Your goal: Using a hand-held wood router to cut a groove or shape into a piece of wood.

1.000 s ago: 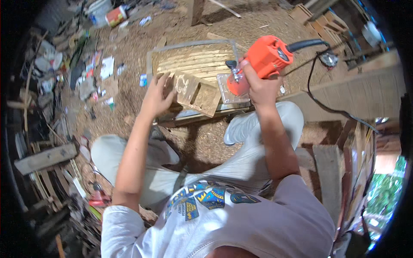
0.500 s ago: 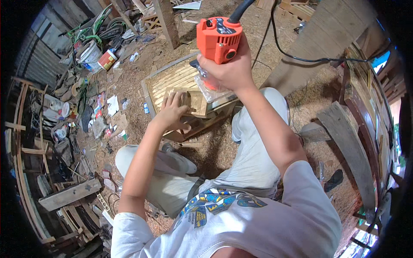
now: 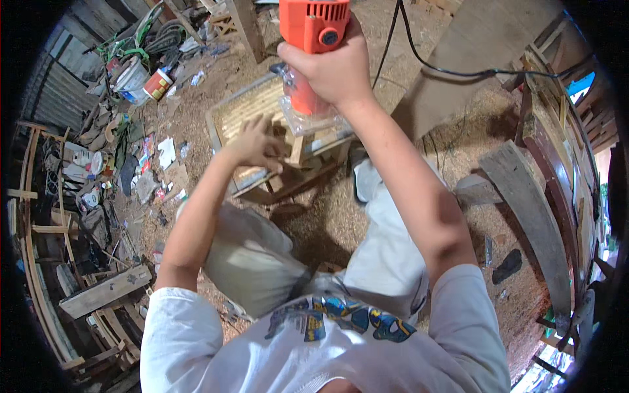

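My right hand [image 3: 337, 69] is wrapped round the body of an orange trim router [image 3: 304, 26], whose top is cut off by the picture's upper edge. Its clear plastic base [image 3: 311, 123] is over a small wooden block [image 3: 297, 150] on a low slatted wooden stand [image 3: 229, 108]. Fingers spread and a little blurred, my left hand [image 3: 252, 144] is at the block's left side. Whether its fingertips touch the wood I cannot tell. The router's bit is hidden from view.
A black cord [image 3: 452, 73] runs off to the right, past a wide leaning board [image 3: 481, 52]. Wood shavings cover the floor around the stand. Buckets [image 3: 134, 80] and scattered litter lie at the left. A curved grey plank [image 3: 531, 216] stands at the right.
The router and my right hand have shifted up and left in view. My left hand's fingers have lifted and spread from the block's top toward its left side. My knees have moved.
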### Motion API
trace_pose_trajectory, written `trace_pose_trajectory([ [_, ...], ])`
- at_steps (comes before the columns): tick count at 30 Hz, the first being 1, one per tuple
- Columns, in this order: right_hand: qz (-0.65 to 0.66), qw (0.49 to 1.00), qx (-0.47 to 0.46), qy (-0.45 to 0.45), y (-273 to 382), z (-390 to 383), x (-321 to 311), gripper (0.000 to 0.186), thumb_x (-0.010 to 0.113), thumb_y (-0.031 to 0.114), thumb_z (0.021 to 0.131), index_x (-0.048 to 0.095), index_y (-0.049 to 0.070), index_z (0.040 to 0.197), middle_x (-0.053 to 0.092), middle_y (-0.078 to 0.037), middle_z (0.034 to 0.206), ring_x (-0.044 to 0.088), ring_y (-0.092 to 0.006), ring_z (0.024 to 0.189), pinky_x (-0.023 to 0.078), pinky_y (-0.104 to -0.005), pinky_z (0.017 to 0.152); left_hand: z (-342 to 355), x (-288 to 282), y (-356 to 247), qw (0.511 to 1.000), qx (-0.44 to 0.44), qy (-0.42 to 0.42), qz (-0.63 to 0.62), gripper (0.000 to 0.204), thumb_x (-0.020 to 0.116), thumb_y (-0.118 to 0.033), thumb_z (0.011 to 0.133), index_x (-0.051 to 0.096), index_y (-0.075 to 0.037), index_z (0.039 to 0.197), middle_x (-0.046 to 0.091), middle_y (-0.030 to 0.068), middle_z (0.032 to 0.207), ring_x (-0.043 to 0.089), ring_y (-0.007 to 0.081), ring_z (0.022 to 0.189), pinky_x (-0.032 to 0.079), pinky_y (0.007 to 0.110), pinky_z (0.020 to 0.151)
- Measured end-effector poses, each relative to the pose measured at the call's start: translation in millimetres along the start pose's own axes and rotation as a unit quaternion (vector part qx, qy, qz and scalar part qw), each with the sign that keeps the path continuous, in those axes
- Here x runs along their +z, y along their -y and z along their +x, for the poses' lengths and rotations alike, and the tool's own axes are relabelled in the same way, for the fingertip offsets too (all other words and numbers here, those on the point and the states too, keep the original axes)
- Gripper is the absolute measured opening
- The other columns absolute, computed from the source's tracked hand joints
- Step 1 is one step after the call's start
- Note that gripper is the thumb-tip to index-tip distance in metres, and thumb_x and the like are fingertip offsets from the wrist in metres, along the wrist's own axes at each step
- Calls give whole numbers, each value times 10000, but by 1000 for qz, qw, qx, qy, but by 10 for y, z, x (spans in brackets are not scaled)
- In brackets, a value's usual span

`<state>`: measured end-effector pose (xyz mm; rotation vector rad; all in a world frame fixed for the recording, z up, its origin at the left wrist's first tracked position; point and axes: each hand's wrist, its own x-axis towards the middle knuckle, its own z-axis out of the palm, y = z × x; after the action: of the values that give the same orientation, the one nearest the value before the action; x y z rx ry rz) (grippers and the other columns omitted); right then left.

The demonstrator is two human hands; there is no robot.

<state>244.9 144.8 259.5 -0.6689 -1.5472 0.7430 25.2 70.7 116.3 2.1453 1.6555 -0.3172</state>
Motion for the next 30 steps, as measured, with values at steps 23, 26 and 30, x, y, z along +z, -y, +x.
trace_pose_trajectory([
  [23,22,992,47,119,-618,98,101,680,922,307,642,574,30,1156,750,-143,945,760,-326,865,602,-420,795,-200,-39,11,931,-174,-257,194,1134,937,-520,516,493,13,1413,567,202,1326,530,420,1302,304,638,1212],
  [26,31,995,42,86,-603,101,112,677,920,300,647,572,23,1157,751,-142,939,765,-309,867,602,-411,786,-247,-162,-34,899,-217,-298,235,1175,927,-564,546,484,20,1464,544,200,1358,488,404,1357,294,668,1218],
  [30,73,982,175,25,-485,144,128,678,919,278,657,572,6,1173,738,-117,947,734,-263,824,592,-406,799,-257,-123,18,872,-241,-354,236,1118,907,-560,637,459,24,1477,505,226,1435,476,403,1373,314,663,1197],
])
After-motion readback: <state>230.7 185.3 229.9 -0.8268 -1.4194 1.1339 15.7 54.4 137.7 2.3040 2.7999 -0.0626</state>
